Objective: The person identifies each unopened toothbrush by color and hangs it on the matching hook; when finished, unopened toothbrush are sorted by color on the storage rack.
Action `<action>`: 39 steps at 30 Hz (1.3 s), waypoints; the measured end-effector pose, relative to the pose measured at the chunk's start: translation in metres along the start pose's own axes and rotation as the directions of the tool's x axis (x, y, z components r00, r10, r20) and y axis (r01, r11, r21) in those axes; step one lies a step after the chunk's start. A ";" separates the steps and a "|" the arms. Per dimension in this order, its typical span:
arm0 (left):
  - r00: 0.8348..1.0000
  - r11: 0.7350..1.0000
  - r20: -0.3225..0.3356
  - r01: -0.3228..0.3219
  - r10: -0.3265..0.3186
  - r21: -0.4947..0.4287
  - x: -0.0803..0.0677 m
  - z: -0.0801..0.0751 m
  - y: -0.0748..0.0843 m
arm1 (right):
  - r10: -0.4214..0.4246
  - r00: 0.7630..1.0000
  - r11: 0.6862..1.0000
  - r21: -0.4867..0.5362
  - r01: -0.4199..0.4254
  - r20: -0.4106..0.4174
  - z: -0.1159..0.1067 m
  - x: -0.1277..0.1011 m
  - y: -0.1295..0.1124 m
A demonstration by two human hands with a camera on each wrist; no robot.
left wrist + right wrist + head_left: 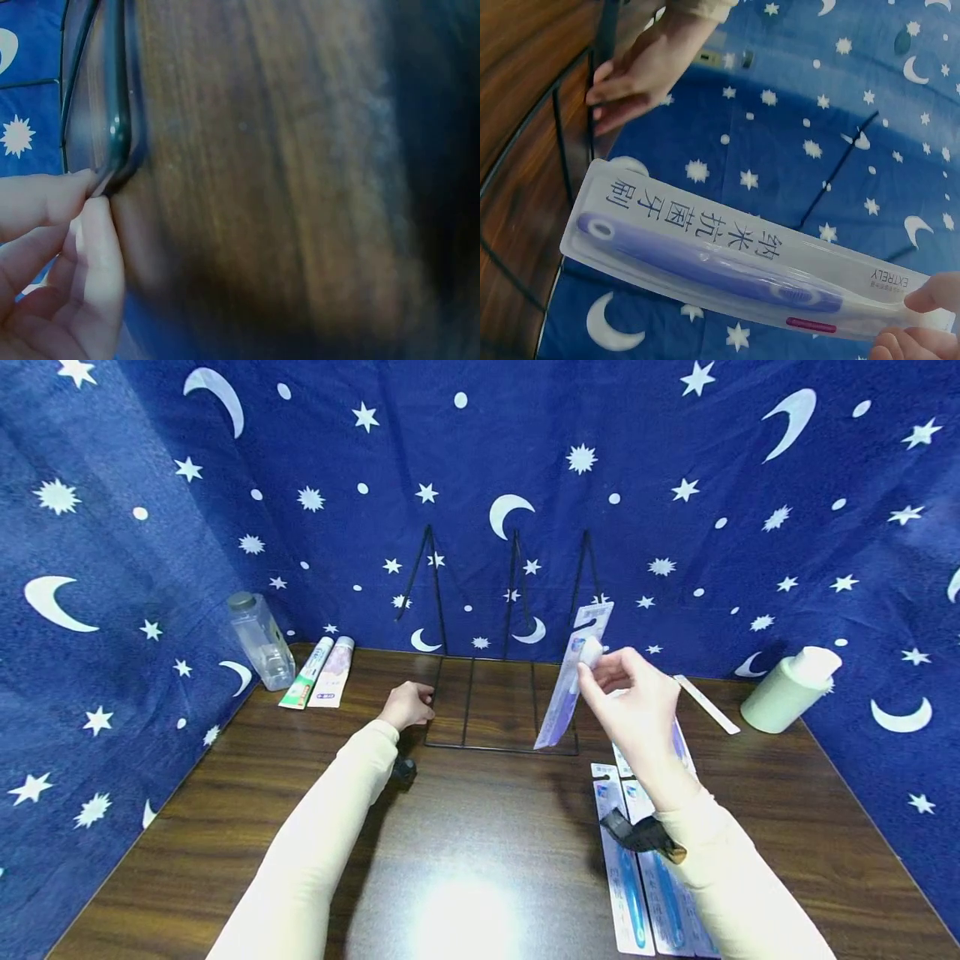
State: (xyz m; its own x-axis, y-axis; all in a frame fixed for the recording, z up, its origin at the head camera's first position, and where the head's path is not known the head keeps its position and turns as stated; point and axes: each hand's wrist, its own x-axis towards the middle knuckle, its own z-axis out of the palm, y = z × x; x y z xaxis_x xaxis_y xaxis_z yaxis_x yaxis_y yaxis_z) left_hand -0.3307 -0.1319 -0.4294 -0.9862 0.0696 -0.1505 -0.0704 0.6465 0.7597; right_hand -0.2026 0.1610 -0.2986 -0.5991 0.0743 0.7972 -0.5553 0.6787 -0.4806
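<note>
A black wire rack (517, 751) with several upright prongs stands on the table against the backdrop. My left hand (408, 705) pinches its left side wire (117, 97) near the bend between thumb and finger. My right hand (633, 697) pinches the upper end of a purple toothbrush in a clear blister pack (558, 710), held tilted in front of the rack's right prong. In the right wrist view the pack's printed card and purple handle (705, 262) face the camera. Whether the pack's slot touches the prong cannot be told.
Several blue toothbrush packs (626, 877) lie under my right forearm. A white strip (707, 703) and a pale green bottle (783, 697) are at the right. At the left are a clear bottle (264, 643) and two toothpaste tubes (332, 675). Star-patterned cloth encloses the table (465, 827).
</note>
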 end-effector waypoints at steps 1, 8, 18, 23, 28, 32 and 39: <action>1.000 1.000 0.004 0.014 -0.014 0.000 0.001 0.000 0.000 | -0.008 1.000 1.000 0.000 0.008 0.008 0.004 -0.001 -0.002; 1.000 1.000 0.000 -0.028 0.028 -0.009 0.025 0.007 -0.022 | -0.121 0.992 0.991 0.052 0.120 0.029 0.033 -0.002 -0.016; 1.000 0.998 -0.026 -0.010 0.012 0.067 -0.001 -0.001 -0.002 | -0.140 0.988 0.990 -0.017 0.141 0.070 0.060 0.002 -0.016; 0.999 0.996 -0.039 -0.014 0.017 0.085 -0.003 -0.004 0.000 | -0.149 0.986 0.988 -0.039 0.152 0.076 0.074 0.016 -0.006; 0.999 0.998 -0.042 0.003 0.000 0.065 0.001 -0.002 -0.002 | -0.135 0.987 0.988 -0.068 0.141 0.087 0.086 0.031 0.006; 0.999 0.998 -0.037 -0.008 0.010 0.064 0.003 0.002 -0.004 | -0.111 0.989 0.987 -0.105 0.121 0.096 0.094 0.042 0.016; 0.999 0.998 -0.049 -0.003 0.007 0.069 0.001 0.005 0.000 | -0.093 0.990 0.983 -0.150 0.108 0.107 0.107 0.062 0.027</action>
State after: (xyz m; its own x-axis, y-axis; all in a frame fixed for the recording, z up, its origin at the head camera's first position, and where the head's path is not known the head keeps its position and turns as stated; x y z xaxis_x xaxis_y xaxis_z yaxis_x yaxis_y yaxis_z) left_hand -0.3313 -0.1282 -0.4325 -0.9928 0.0365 -0.1139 -0.0564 0.6974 0.7144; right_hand -0.3162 0.1057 -0.3006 -0.6035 -0.0680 0.7945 -0.5240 0.7848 -0.3309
